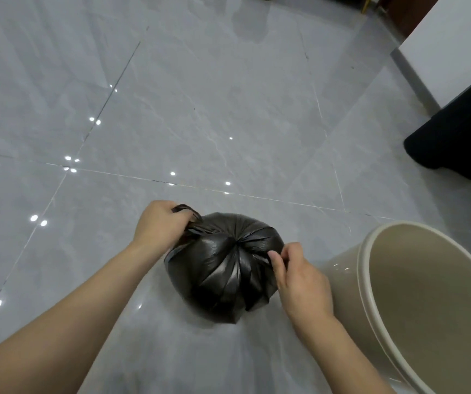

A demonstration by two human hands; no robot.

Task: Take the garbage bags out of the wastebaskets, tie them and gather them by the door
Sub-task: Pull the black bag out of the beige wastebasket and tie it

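I see my left hand (pixel 159 223) and right hand (pixel 299 275) each gripping 1 flap of the black garbage bag (pixel 223 268) (wastebasket (pixel 370 282) beside it), pulling apart to knot it.

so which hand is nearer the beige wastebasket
Right. The right hand pinches the black bag on the side facing the wastebasket; the left hand grips the bag's far side.

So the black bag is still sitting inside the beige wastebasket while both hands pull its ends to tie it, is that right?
Not quite. The head view shows the black bag on the floor, left of the beige wastebasket, which has no bag in it. Both hands, left and right, do pull its ends.
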